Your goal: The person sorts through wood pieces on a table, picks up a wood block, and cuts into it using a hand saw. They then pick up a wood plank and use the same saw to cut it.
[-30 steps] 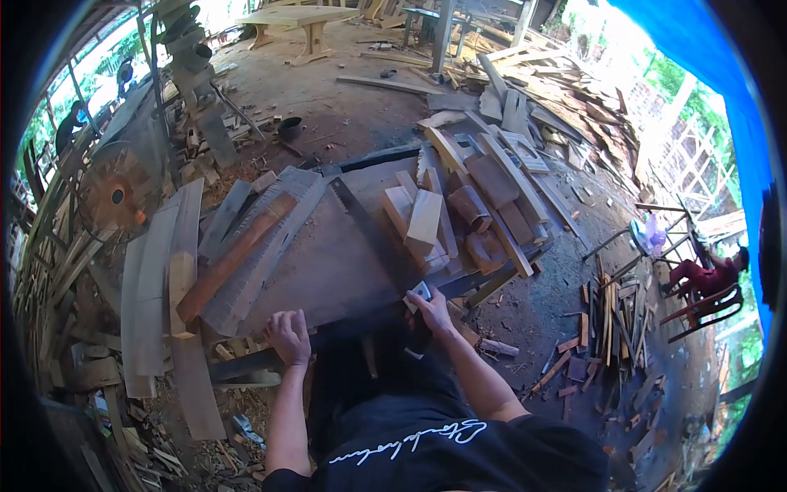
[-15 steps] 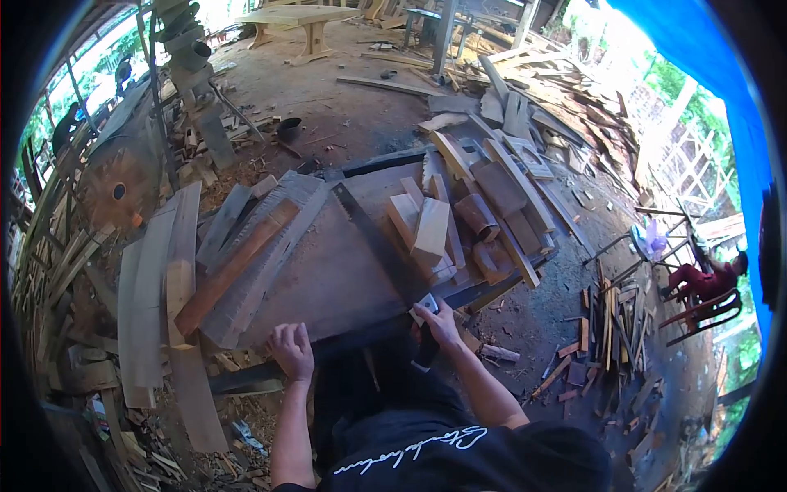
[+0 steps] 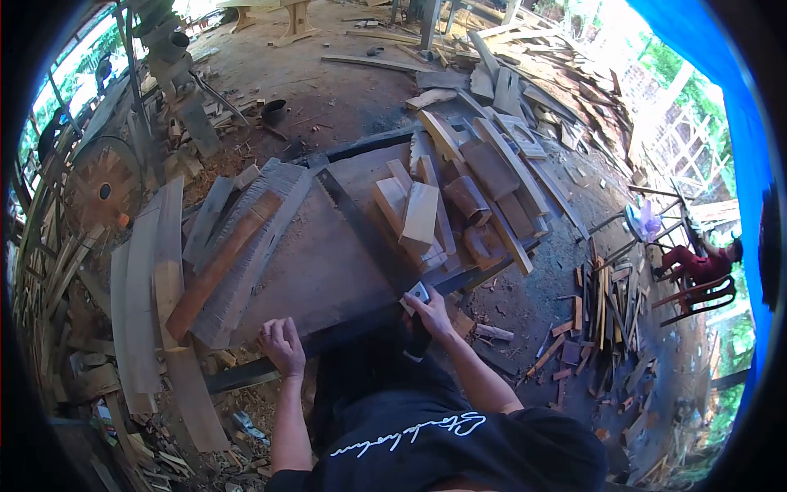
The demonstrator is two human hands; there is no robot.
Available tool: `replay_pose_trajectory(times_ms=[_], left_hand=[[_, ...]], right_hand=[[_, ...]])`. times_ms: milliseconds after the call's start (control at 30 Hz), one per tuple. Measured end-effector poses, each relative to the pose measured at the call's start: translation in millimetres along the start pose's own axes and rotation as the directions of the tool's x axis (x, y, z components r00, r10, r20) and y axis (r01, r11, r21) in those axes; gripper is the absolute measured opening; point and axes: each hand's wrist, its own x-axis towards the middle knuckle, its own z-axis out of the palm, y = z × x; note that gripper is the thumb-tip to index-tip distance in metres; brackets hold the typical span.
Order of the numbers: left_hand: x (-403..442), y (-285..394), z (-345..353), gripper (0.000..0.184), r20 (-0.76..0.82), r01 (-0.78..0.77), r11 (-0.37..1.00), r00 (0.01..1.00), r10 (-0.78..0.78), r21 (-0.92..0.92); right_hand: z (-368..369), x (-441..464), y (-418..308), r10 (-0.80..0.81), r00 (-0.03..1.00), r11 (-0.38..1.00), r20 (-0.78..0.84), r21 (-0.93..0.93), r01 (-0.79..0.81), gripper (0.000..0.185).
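Blade [image 3: 363,227], long, dark, flat and saw-like, slanting across the brown flat-topped bench [image 3: 299,283] from near right to far left

Its near end, with a silver-coloured plate [image 3: 419,291], is gripped in the right hand [image 3: 430,314], clearly the nearer of the two hands; the left hand [image 3: 283,346] sits apart, near left at the bench's near edge, fingers curled, and whether it holds anything I cannot tell; pale squared wooden block [image 3: 420,215] just right of the blade, black round pot [image 3: 275,111] on the ground at far left, contents unclear

Brown dirt floor [image 3: 279,70], blue tarp [image 3: 740,123] (bright daylight [image 3: 602,37] beside it).
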Motion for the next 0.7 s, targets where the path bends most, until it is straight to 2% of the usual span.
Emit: replay_pose_trajectory(times_ms=[700], left_hand=[[2.1,1.7,0.6,0.023,-0.009,-0.004,1.0,1.0,0.004,0.006]], right_hand=[[-1.1,2.2,1.3,0.014,1.0,1.0,0.01,0.018,-0.014,0.031]])
